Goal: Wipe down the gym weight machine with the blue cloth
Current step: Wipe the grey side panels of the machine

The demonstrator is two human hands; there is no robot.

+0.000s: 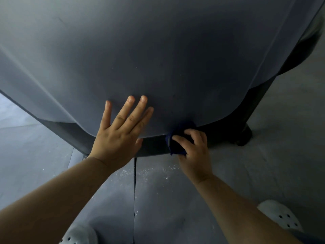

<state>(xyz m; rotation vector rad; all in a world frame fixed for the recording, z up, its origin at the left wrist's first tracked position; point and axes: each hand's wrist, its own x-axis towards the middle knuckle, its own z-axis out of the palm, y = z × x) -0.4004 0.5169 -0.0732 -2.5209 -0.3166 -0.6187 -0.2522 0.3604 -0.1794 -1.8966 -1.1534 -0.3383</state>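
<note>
Grips the blue cloth (177,143) in the right hand (193,152), fingers curled over it: a wad with no clear long axis, pressed to the dark lower rim of the gym weight machine (158,59), just right of centre. Cannot make out much of the cloth under the fingers, nor the machine beyond a broad grey panel cut off at top and sides. Lays the left hand (121,131) flat on that panel just above the rim, fingers straight, spread, pointing up and away.
</note>
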